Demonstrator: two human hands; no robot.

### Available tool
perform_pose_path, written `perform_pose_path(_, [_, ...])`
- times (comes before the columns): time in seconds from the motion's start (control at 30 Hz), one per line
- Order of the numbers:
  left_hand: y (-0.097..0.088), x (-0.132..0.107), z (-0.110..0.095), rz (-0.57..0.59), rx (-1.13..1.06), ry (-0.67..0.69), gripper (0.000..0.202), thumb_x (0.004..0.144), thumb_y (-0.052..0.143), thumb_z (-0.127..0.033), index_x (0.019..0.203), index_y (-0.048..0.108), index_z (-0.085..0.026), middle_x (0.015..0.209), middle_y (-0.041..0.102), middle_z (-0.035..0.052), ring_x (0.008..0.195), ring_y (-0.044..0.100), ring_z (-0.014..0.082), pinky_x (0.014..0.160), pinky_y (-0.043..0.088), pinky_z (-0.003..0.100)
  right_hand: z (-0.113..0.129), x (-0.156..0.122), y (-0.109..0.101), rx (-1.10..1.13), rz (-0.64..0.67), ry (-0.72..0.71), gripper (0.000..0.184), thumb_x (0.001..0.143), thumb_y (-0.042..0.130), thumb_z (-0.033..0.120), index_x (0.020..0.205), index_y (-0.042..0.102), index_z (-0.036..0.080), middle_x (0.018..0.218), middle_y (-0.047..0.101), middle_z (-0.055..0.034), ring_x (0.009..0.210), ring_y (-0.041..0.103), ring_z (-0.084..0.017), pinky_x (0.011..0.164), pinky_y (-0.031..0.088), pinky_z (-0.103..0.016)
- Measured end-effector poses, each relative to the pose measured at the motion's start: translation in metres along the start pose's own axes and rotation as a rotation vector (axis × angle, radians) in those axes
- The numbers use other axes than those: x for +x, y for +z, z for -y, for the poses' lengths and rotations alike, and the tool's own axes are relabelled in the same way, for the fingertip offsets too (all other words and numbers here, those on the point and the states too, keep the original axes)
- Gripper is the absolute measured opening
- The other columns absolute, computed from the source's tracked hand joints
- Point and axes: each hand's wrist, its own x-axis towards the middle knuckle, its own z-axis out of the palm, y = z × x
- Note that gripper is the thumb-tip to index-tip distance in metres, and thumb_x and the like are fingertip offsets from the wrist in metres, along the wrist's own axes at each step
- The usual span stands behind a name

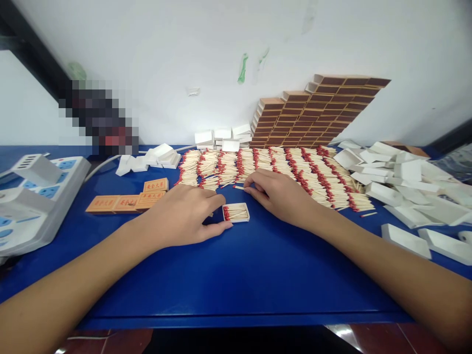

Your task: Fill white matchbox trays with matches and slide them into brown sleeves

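Observation:
A small white matchbox tray [236, 212] with several red-tipped matches in it lies on the blue table [236, 280]. My left hand [184, 215] rests beside the tray, thumb and fingers closed on its left edge. My right hand [278, 194] lies just behind it, fingertips pinched on a loose match [239, 187] at the front of a long row of matches [273, 169]. The match row spreads across the table's middle, heads red.
Orange matchbox sleeves [127, 199] lie left of my left hand. Empty white trays [409, 187] are heaped at the right and some more [155, 158] at the back left. Stacked brown sleeves [317, 115] lean against the wall. A white power strip [33, 196] sits far left.

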Motion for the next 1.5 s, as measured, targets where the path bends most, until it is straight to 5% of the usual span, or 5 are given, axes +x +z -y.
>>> perform_pose_path(0.3, [-0.001,0.001,-0.001,0.015,-0.01,-0.004,0.037,0.101,0.056,-0.053,0.109,0.072,-0.021,0.09,0.078,0.0033,0.082,0.075,0.0252,0.065,0.045,0.035,0.01,0.0,-0.009,-0.146,0.101,0.081,0.014,0.107,0.047,0.025,0.102,0.059,0.019,0.106,0.071,-0.0103,0.094,0.067,-0.025,0.076,0.045,-0.035])
perform_pose_path(0.73, [0.001,0.002,0.001,-0.009,0.005,0.001,0.034,0.101,0.057,-0.051,0.104,0.071,-0.02,0.086,0.075,0.0019,0.08,0.074,0.0244,0.063,0.041,0.034,0.048,-0.017,-0.012,-0.191,0.148,-0.05,0.017,0.109,0.048,0.024,0.105,0.062,0.016,0.102,0.071,-0.0084,0.084,0.068,-0.022,0.066,0.041,-0.033])
perform_pose_path(1.03, [0.001,0.0,0.001,-0.018,-0.002,0.004,0.034,0.101,0.057,-0.051,0.108,0.071,-0.02,0.087,0.076,0.0017,0.08,0.074,0.0234,0.063,0.043,0.034,0.019,-0.011,-0.009,-0.184,-0.053,-0.011,0.017,0.105,0.051,0.023,0.111,0.066,0.017,0.108,0.073,-0.0096,0.097,0.069,-0.026,0.076,0.046,-0.035])
perform_pose_path(1.23, [0.0,-0.001,0.001,-0.012,0.001,0.001,0.036,0.101,0.057,-0.052,0.111,0.071,-0.021,0.092,0.078,0.0027,0.083,0.075,0.0246,0.065,0.045,0.034,-0.004,-0.002,-0.002,-0.159,-0.047,0.004,0.022,0.104,0.052,0.024,0.115,0.07,0.017,0.106,0.072,-0.0099,0.096,0.068,-0.026,0.079,0.048,-0.037])
perform_pose_path(1.5, [0.0,-0.001,-0.001,-0.01,0.021,-0.007,0.036,0.1,0.058,-0.053,0.111,0.072,-0.021,0.092,0.077,0.0025,0.083,0.075,0.0253,0.065,0.046,0.035,-0.002,-0.002,0.0,-0.149,-0.044,-0.02,0.023,0.104,0.053,0.023,0.117,0.071,0.019,0.106,0.072,-0.0092,0.097,0.069,-0.026,0.078,0.048,-0.036])
